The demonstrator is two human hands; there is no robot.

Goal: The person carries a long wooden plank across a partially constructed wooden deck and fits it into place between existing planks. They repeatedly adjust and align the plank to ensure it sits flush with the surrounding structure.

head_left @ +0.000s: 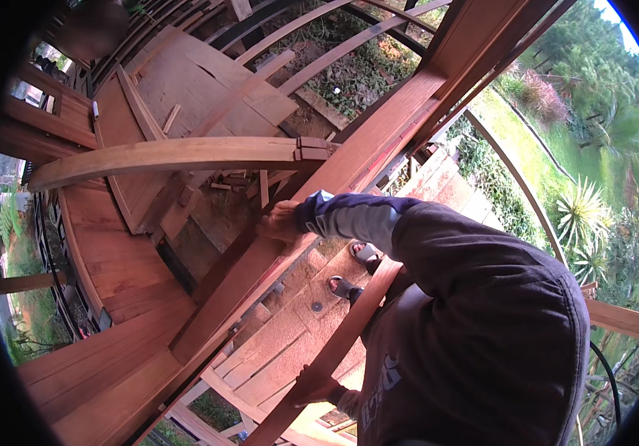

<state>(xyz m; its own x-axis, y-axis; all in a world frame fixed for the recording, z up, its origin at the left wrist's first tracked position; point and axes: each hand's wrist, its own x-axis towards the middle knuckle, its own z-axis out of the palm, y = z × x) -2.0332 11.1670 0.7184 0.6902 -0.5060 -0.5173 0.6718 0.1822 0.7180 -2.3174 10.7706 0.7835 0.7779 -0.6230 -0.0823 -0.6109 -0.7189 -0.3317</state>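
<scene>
My right hand [282,221] is closed over the edge of a long reddish-brown wooden beam [238,286], which runs diagonally through the middle. Its fingers curl onto the beam's far side, and their tips are partly hidden. Lower down, my left hand [318,388] grips a narrow wooden board [357,320] that slants up past my body. The board's upper end lies by my legs, and its lower end leaves the picture at the bottom. A pale curved timber [178,157] meets the beam just beyond my right hand.
Below me, my sandalled feet stand on dusty planks [260,364]. Broad panels [178,82] and offcuts lie past the beam. Reddish boards [119,253] curve along the left. A tall wooden post [476,37] rises at the top right, with a sunlit garden [587,163] beyond.
</scene>
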